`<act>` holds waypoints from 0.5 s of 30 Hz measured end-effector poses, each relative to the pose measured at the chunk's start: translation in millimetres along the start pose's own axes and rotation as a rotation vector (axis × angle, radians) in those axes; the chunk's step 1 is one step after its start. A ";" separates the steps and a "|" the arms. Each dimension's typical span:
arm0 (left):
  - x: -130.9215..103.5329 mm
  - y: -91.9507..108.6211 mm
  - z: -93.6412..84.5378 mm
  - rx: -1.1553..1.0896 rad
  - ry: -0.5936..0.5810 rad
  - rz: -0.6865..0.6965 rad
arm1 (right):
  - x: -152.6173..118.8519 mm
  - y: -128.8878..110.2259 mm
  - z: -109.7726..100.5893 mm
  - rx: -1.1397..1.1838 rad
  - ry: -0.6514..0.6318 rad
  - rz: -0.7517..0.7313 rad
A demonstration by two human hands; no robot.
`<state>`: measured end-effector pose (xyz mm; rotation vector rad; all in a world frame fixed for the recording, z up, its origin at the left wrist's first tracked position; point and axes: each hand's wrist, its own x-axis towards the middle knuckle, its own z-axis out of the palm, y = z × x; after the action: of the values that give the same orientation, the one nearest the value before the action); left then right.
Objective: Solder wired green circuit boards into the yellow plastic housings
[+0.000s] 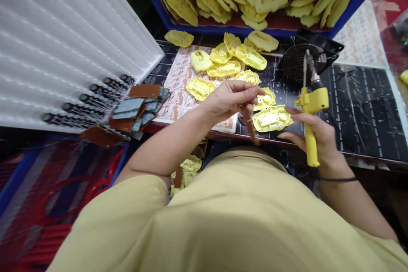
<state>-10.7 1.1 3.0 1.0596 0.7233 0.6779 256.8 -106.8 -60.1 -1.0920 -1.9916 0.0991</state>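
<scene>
My left hand [234,97] pinches a thin reddish-brown piece [249,125] that hangs from its fingers, blurred at its lower end. Just right of it, a yellow oval plastic shell [272,118] lies open side up at the table's front edge. My right hand [315,131] is at the right of this shell, thumb and forefinger apart and pointing toward it. A yellow soldering gun [312,127] with a metal tip pointing up is held against that hand's palm. Another yellow shell [265,98] lies partly behind my left fingertips.
Several yellow shells [224,69] are spread over the printed paper. A blue-edged bin [264,33] full of shells stands behind. A round black fan [296,61] is at the back right. Stacked boards [127,108] with wires and round black parts lie left beside a white ridged panel [63,42].
</scene>
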 end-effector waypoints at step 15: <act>1.1 -10.2 -31.5 1.184 -0.039 0.154 | -6.3 14.6 61.8 -0.257 -0.033 0.000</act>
<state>-33.6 14.9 -16.5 2.2136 1.0379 0.3065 224.7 -83.7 -110.1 -1.2580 -2.0745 -0.1432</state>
